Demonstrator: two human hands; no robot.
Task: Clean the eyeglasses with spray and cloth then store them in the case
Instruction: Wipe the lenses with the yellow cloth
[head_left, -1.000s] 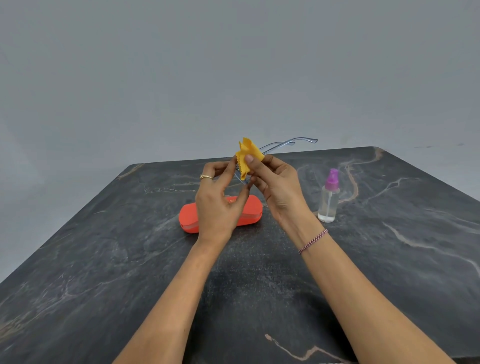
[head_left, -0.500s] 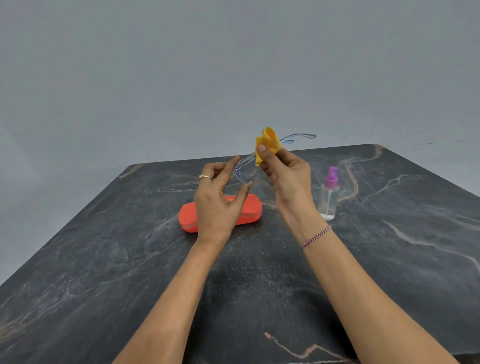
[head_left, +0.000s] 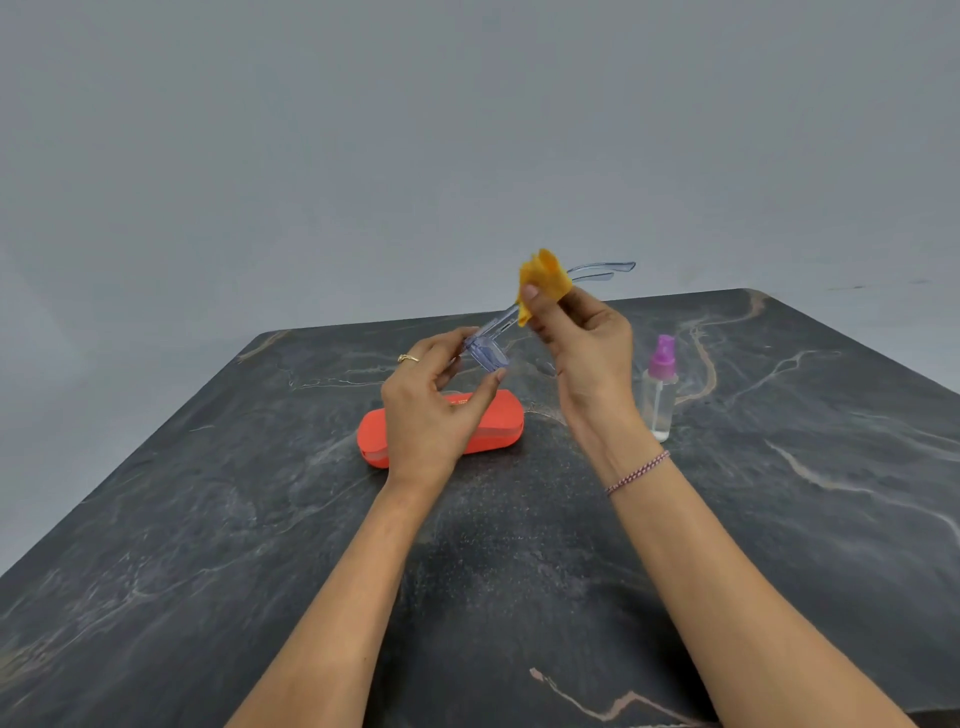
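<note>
Above the dark marble table (head_left: 208, 571) and the closed orange oval case (head_left: 504, 427), the left hand (head_left: 431, 410) pinches the clear bluish plastic eyeglasses (head_left: 488, 354) by their front, the right hand (head_left: 589, 345) pinching a crumpled yellow cloth (head_left: 545, 280) around a temple arm farther out.

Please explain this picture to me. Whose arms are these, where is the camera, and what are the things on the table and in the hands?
There is no machine: these are a person's two bare arms, filmed by a camera worn on the head, looking forward and down. The left hand holds clear glasses by the front. The right hand pinches a yellow cloth at their side arms. On the dark table lies a closed orange case, and right of it stands a spray bottle.
</note>
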